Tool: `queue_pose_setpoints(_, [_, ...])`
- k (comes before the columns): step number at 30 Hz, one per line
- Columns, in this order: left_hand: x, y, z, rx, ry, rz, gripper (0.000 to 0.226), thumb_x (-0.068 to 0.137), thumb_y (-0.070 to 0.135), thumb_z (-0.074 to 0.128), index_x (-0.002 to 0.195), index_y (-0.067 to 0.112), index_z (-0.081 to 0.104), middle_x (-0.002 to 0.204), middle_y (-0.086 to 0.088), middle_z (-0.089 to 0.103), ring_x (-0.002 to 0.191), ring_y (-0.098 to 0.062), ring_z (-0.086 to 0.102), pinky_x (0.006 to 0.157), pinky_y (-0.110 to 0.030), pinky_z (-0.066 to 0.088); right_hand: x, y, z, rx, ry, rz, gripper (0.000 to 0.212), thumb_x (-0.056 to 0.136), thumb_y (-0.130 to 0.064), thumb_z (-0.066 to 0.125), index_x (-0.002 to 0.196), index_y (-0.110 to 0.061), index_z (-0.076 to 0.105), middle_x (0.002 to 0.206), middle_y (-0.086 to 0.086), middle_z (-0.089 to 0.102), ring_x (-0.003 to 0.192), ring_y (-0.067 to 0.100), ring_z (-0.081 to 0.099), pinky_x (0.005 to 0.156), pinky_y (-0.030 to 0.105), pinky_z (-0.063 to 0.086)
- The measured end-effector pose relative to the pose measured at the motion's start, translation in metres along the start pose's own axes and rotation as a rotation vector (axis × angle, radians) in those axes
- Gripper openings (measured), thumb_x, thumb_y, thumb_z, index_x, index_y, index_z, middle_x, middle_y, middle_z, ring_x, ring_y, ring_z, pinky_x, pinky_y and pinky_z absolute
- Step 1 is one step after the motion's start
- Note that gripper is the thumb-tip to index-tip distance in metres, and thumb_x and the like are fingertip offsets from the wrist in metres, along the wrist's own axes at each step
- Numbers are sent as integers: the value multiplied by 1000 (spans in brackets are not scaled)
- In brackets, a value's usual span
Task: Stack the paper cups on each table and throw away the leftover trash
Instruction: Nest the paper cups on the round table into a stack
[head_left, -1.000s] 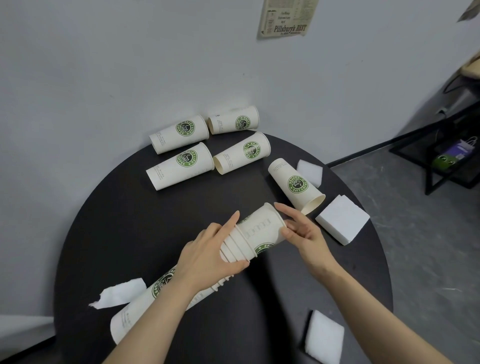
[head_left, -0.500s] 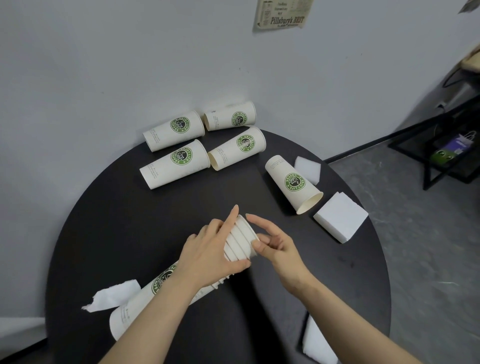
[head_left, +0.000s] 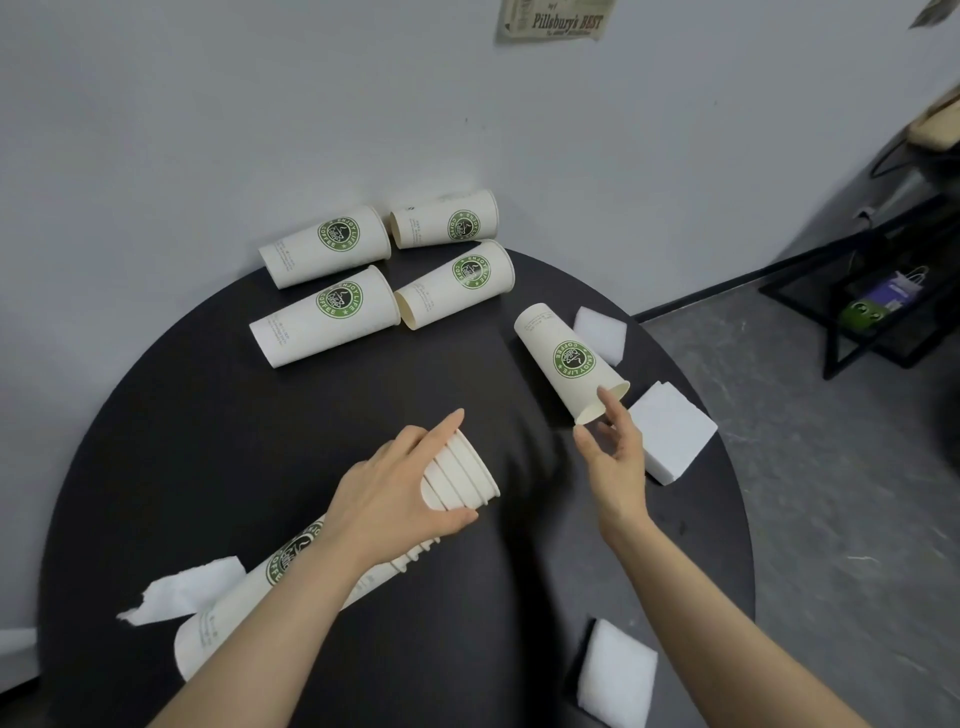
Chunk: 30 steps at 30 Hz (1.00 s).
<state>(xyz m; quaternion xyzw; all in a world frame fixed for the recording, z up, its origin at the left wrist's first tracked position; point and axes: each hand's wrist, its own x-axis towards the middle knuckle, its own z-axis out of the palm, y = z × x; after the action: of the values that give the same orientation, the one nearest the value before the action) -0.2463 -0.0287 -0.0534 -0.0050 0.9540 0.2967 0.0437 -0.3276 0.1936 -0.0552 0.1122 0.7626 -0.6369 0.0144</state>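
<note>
A long stack of nested white paper cups (head_left: 462, 478) lies on its side across the round black table (head_left: 218, 441). My left hand (head_left: 395, 488) grips the stack near its open end. My right hand (head_left: 613, 452) is open, its fingertips touching the rim of a single cup (head_left: 569, 358) that lies on its side at the right. Several more loose cups with green logos lie at the back: one (head_left: 327, 249), another (head_left: 447, 224), a third (head_left: 324, 314) and a fourth (head_left: 457, 283).
White napkins lie about: a torn one (head_left: 182, 592) at the left, a folded pile (head_left: 670, 439) by my right hand, one (head_left: 600, 332) behind the single cup, one (head_left: 615, 675) at the near edge. The wall is close behind. A black metal rack (head_left: 883, 306) stands on the floor at the right.
The cup my right hand held went fully into the stack. My right hand then let go and reached right to the single cup's rim. My left hand stayed on the stack.
</note>
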Motion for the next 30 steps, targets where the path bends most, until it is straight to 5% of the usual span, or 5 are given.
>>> queue_pose_setpoints(8, [-3,-1,-9,-33,24,-12,97,71,72,57,142,58,-7,129,29,31,110,1,44,77,-22,46,51,7,15,-53,-113,93,48,92,-1,54,130,-30,55,118,-15,47,118,14,43,108,33,37])
queue_pose_setpoints(12, [-6,-3,-11,-61,38,-24,96,72,72,58,141,60,-7,129,30,32,109,2,45,78,-23,48,56,6,13,-79,-81,122,43,91,-3,58,127,-27,58,86,-11,44,96,15,47,88,21,42])
queue_pose_setpoints(20, [-14,-8,-17,-70,55,-43,96,72,71,58,140,61,-8,128,32,31,109,2,45,79,-22,47,26,-9,-1,-98,-48,-103,38,88,2,57,107,-30,66,100,7,50,66,-2,47,64,6,43])
queue_pose_setpoints(27, [-26,-8,-19,-75,68,-41,96,73,69,59,133,65,-15,127,29,31,106,2,45,79,-22,46,2,-43,-9,52,-141,-206,47,89,9,50,101,-33,68,104,-6,71,93,2,63,79,16,49])
queue_pose_setpoints(30, [-30,-8,-19,-73,102,-45,96,73,69,58,130,64,-19,125,27,33,105,1,45,77,-21,46,-4,-54,-7,34,-177,-253,49,88,9,49,100,-35,67,96,-8,73,83,0,63,67,8,45])
